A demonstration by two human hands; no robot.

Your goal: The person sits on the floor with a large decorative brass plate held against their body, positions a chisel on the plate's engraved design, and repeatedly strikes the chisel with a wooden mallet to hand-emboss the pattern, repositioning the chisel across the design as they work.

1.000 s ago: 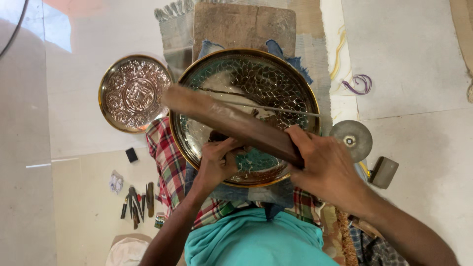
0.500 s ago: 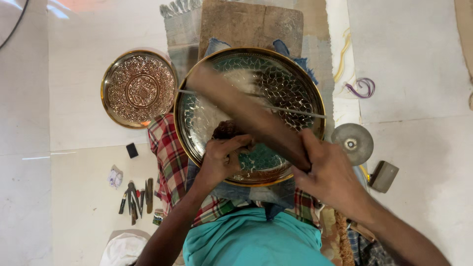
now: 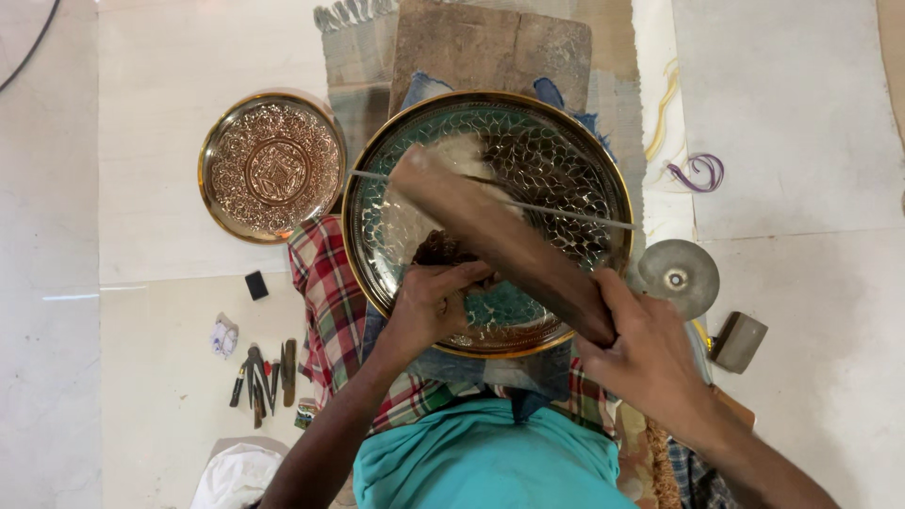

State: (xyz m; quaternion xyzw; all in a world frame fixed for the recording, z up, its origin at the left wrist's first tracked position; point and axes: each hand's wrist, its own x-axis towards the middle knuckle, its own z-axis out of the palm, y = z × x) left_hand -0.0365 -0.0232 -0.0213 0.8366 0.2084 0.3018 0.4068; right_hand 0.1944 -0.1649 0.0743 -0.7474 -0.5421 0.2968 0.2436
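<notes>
The right hand [image 3: 650,353] is gripping the near end of a wooden mallet [image 3: 500,240] slanting across the large engraved tray [image 3: 603,170]; the left hand [image 3: 429,306] is pinching a small tool [image 3: 443,250], hardly visible, against the tray's centre.

The person wears a plain turquoise shirt [image 3: 490,462] with no print, and a plaid cloth [image 3: 330,292] in red, green and white checks over the lap. Both forearms are bare, and the left hand [image 3: 434,306] and right hand [image 3: 646,358] carry no gloves or rings.
</notes>
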